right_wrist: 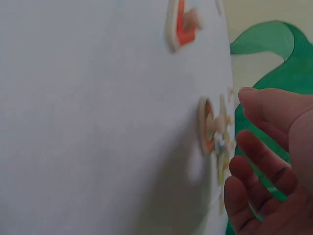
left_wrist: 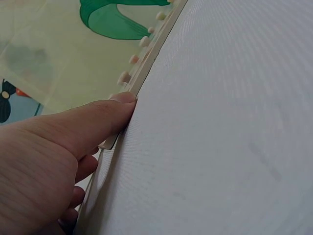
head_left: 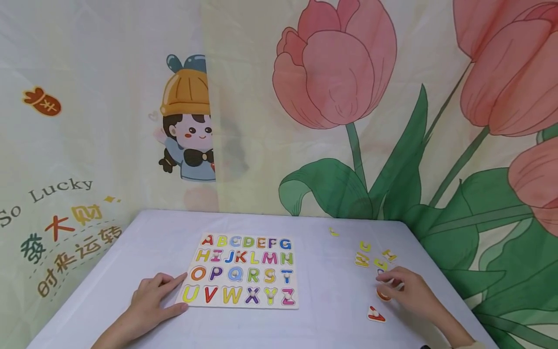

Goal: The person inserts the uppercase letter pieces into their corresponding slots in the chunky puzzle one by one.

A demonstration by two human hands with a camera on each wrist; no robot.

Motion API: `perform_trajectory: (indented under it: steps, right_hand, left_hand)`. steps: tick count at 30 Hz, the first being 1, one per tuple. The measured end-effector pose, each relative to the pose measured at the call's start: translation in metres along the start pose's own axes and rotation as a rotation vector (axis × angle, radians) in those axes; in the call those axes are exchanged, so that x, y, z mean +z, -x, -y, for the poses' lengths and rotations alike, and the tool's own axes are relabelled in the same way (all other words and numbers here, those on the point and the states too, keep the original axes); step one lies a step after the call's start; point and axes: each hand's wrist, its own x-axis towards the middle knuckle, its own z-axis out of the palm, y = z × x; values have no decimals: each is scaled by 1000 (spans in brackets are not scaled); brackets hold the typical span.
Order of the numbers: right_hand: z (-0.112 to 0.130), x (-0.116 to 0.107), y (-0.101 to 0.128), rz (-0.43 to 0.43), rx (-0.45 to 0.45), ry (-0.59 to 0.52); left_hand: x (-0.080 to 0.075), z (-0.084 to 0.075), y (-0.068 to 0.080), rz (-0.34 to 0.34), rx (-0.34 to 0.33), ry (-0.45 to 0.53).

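the head camera looks forward and down over the whole table from some way back. each wrist camera skims the cloth close up — the left wrist view shares the puzzle board edge, the right wrist view the loose letter pieces.

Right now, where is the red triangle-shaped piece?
In the head view, the red piece lies on the table right of the puzzle board, just near-left of the right hand.

White-clothed table bears alphabet puzzle board, loose letters.
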Motion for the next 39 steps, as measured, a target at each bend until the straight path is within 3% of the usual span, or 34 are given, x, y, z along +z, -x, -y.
perform_trajectory:
  steps: [5,12,28,33,39]
  right_hand:
    - [-21,0,5,48,76,-28]
    - [-34,2,7,61,96,-25]
    - [-30,7,7,54,115,-37]
    - [-3,9,-1,17,28,-23]
    - [69,38,-28,-12,-37,-84]
  left_hand:
    - [1,0,1,1,2,6]
    - [1,0,2,-14,15,5]
    - [1,-2,1,-41,59,0]
    - [0,-4,1,-35,54,5]
    - [0,0,1,-23,35,5]
